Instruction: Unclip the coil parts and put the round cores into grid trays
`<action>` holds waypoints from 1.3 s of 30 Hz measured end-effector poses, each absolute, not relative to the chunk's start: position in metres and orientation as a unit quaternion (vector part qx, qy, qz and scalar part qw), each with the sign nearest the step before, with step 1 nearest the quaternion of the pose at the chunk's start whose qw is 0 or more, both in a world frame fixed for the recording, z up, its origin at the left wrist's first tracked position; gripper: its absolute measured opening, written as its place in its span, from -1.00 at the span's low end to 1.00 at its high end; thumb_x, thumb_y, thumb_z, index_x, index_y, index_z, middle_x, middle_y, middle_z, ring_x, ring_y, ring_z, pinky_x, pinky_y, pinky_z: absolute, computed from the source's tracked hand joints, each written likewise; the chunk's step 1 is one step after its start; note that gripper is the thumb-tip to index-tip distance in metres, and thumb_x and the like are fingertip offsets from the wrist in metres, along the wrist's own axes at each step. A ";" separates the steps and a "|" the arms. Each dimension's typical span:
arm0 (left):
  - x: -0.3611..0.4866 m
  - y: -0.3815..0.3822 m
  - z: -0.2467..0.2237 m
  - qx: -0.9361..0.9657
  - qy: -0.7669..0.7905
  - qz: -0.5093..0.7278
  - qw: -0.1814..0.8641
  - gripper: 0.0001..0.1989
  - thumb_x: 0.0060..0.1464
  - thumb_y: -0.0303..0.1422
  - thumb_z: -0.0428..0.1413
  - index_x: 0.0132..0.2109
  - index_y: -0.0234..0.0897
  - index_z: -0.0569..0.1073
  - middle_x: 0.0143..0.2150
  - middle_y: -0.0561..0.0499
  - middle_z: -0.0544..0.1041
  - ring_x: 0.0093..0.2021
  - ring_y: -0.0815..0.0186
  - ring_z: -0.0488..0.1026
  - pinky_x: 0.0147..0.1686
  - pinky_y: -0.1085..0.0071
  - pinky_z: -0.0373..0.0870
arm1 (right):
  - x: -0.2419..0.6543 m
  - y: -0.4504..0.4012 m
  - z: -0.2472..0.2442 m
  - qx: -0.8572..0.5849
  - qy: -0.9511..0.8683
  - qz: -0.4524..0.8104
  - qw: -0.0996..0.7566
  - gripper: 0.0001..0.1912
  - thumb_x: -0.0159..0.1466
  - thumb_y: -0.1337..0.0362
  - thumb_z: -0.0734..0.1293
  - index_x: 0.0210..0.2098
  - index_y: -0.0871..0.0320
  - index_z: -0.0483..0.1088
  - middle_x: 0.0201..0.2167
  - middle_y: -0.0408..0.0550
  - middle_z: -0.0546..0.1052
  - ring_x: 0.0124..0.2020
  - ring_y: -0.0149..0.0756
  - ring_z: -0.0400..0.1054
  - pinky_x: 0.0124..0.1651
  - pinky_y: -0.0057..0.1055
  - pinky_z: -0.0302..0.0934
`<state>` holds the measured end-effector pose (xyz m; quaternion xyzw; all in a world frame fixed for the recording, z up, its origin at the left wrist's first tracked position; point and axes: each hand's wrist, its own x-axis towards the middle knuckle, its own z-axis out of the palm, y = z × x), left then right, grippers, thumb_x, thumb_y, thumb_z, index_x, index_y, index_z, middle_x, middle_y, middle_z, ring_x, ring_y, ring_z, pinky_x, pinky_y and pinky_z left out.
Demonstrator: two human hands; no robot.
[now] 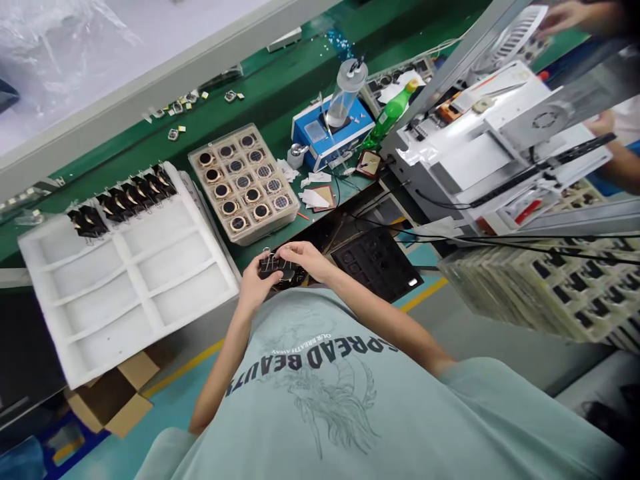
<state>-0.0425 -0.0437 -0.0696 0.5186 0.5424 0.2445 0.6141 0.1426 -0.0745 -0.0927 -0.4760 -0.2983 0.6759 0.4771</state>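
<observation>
Close to my body, both hands grip a small black part with binder clips (pixel 278 267) whose wire handles stick up. My left hand (pixel 256 280) is closed around its left side, the thumb along the near edge. From the right, my right hand (pixel 307 260) pinches at the top of it near a wire handle. Just beyond lies a clear tray of round watch-like parts (pixel 243 181) with gold rims, set in rows. To the left, a white foam tray (pixel 135 273) carries a row of similar clipped black parts (pixel 133 199) along its far side.
A blue machine (pixel 313 133) with a clear cylinder stands at the back, beside a green bottle (pixel 393 113). A black tray (pixel 377 263) is right of my hands. Another person's hand (pixel 563 18) is at far right, beyond a white machine (pixel 480 160). Stacked trays (pixel 525 287) stand below it.
</observation>
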 end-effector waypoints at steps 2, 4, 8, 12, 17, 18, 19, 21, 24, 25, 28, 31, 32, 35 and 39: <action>-0.036 -0.044 -0.071 0.546 0.530 0.233 0.606 -0.36 -0.16 -0.34 0.37 0.13 -0.28 0.47 0.16 -0.18 0.50 0.11 0.04 0.46 0.12 0.07 0.40 | 0.144 -0.076 -0.085 -0.489 -0.281 0.657 0.501 -0.55 0.12 -0.11 0.48 -0.33 0.19 0.56 -0.38 -0.09 0.58 -0.38 -0.36 0.40 -0.29 -0.45 0.28; -0.032 -0.041 -0.070 0.565 0.522 0.213 0.603 -0.35 -0.14 -0.34 0.36 0.16 -0.29 0.46 0.17 -0.18 0.50 0.13 0.03 0.45 0.17 0.06 0.35 | 0.149 -0.077 -0.083 -0.501 -0.256 0.650 0.511 -0.54 0.13 -0.12 0.47 -0.35 0.20 0.56 -0.41 -0.08 0.57 -0.42 -0.37 0.37 -0.32 -0.45 0.26; -0.028 -0.035 -0.068 0.588 0.499 0.156 0.617 -0.30 -0.15 -0.36 0.36 0.19 -0.31 0.43 0.18 -0.19 0.49 0.13 0.03 0.45 0.20 0.08 0.30 | 0.170 -0.080 -0.082 -0.501 -0.240 0.666 0.498 -0.49 0.07 -0.08 0.52 -0.17 0.17 0.54 -0.26 -0.04 0.59 -0.32 -0.33 0.42 -0.29 -0.44 0.31; -0.017 -0.036 -0.069 0.603 0.449 0.102 0.652 -0.28 -0.21 -0.44 0.37 0.18 -0.31 0.45 0.11 -0.17 0.53 0.10 0.03 0.45 0.16 0.09 0.33 | 0.179 -0.084 -0.080 -0.497 -0.324 0.681 0.429 -0.45 0.06 -0.04 0.54 -0.07 0.17 0.52 -0.32 -0.08 0.56 -0.38 -0.37 0.37 -0.39 -0.48 0.26; -0.003 -0.052 -0.071 0.515 0.435 0.044 0.738 -0.35 -0.17 -0.46 0.35 0.14 -0.36 0.46 -0.15 -0.10 0.58 -0.26 0.20 0.52 -0.21 0.25 0.49 | 0.177 -0.095 -0.075 -0.555 -0.415 0.598 0.402 -0.57 0.20 -0.08 0.41 -0.35 0.21 0.60 -0.47 -0.09 0.50 -0.47 -0.39 0.28 -0.43 -0.46 0.12; -0.003 -0.055 -0.071 0.492 0.437 0.035 0.752 -0.37 -0.18 -0.47 0.35 0.11 -0.38 0.46 -0.20 -0.09 0.57 -0.32 0.24 0.50 -0.28 0.29 0.49 | 0.178 -0.097 -0.075 -0.569 -0.415 0.585 0.402 -0.57 0.20 -0.08 0.41 -0.35 0.21 0.61 -0.48 -0.10 0.49 -0.48 -0.39 0.27 -0.44 -0.45 0.11; -0.004 -0.057 -0.071 0.472 0.441 0.027 0.763 -0.39 -0.18 -0.48 0.36 0.09 -0.40 0.47 -0.24 -0.07 0.56 -0.37 0.27 0.49 -0.33 0.31 0.48 | 0.179 -0.098 -0.076 -0.581 -0.408 0.580 0.400 -0.56 0.20 -0.09 0.41 -0.35 0.21 0.61 -0.49 -0.10 0.49 -0.49 -0.39 0.26 -0.44 -0.44 0.11; -0.011 -0.059 -0.070 0.437 0.459 0.023 0.773 -0.36 -0.18 -0.48 0.37 0.12 -0.43 0.45 -0.30 -0.05 0.55 -0.42 0.30 0.48 -0.36 0.33 0.47 | 0.181 -0.096 -0.083 -0.603 -0.380 0.583 0.391 -0.53 0.19 -0.12 0.40 -0.33 0.21 0.61 -0.52 -0.11 0.49 -0.50 -0.38 0.26 -0.42 -0.42 0.13; -0.030 -0.060 -0.071 0.366 0.523 0.062 0.767 -0.25 -0.17 -0.49 0.40 0.22 -0.39 0.39 -0.30 -0.04 0.55 -0.41 0.30 0.51 -0.32 0.31 0.52 | 0.173 -0.086 -0.106 -0.619 -0.355 0.594 0.371 -0.46 0.17 -0.17 0.40 -0.23 0.22 0.60 -0.43 -0.06 0.54 -0.39 -0.27 0.37 -0.29 -0.36 0.26; -0.037 -0.060 -0.072 0.333 0.549 0.087 0.762 -0.26 -0.16 -0.49 0.40 0.21 -0.38 0.40 -0.28 -0.05 0.55 -0.39 0.30 0.53 -0.30 0.30 0.54 | 0.168 -0.082 -0.115 -0.625 -0.355 0.591 0.365 -0.44 0.16 -0.16 0.40 -0.16 0.22 0.59 -0.35 -0.01 0.58 -0.30 -0.21 0.42 -0.20 -0.31 0.30; -0.054 -0.058 -0.078 0.219 0.599 0.162 0.753 -0.53 -0.07 -0.52 0.35 0.04 -0.37 0.50 -0.22 -0.08 0.57 -0.34 0.31 0.57 -0.24 0.34 0.58 | 0.152 -0.073 -0.136 -0.650 -0.378 0.549 0.363 -0.35 0.12 -0.10 0.46 0.07 0.17 0.51 0.02 0.16 0.54 0.06 -0.03 0.39 0.14 -0.09 0.26; -0.053 -0.054 -0.087 0.102 0.599 0.193 0.770 -0.81 0.07 -0.59 0.22 -0.13 -0.39 0.53 -0.24 -0.09 0.60 -0.33 0.33 0.58 -0.25 0.44 0.58 | 0.145 -0.079 -0.139 -0.573 -0.416 0.592 0.385 -0.25 0.10 -0.02 0.50 0.22 0.07 0.38 0.22 0.15 0.41 0.25 -0.02 0.28 0.27 -0.01 0.18; -0.048 -0.053 -0.090 0.073 0.593 0.195 0.778 -0.86 0.10 -0.61 0.18 -0.17 -0.39 0.53 -0.26 -0.09 0.60 -0.33 0.35 0.58 -0.26 0.46 0.57 | 0.146 -0.084 -0.136 -0.527 -0.424 0.622 0.395 -0.22 0.08 0.00 0.52 0.25 0.04 0.35 0.23 0.13 0.41 0.25 -0.04 0.29 0.26 -0.01 0.20; -0.019 -0.049 -0.098 0.035 0.561 0.174 0.809 -0.89 0.14 -0.64 0.14 -0.23 -0.41 0.52 -0.31 -0.09 0.60 -0.38 0.38 0.56 -0.25 0.47 0.56 | 0.157 -0.102 -0.127 -0.478 -0.408 0.645 0.434 -0.23 0.03 0.05 0.56 0.21 0.06 0.39 0.17 0.11 0.48 0.16 -0.05 0.39 0.22 -0.04 0.27; 0.037 -0.040 -0.113 0.051 0.529 0.107 0.840 -0.94 0.16 -0.57 0.16 -0.20 -0.44 0.52 -0.37 -0.11 0.56 -0.43 0.34 0.54 -0.33 0.44 0.53 | 0.189 -0.115 -0.133 -0.588 -0.331 0.564 0.476 -0.37 0.08 0.03 0.50 0.10 0.14 0.47 0.00 0.10 0.59 -0.02 -0.10 0.51 0.15 -0.07 0.33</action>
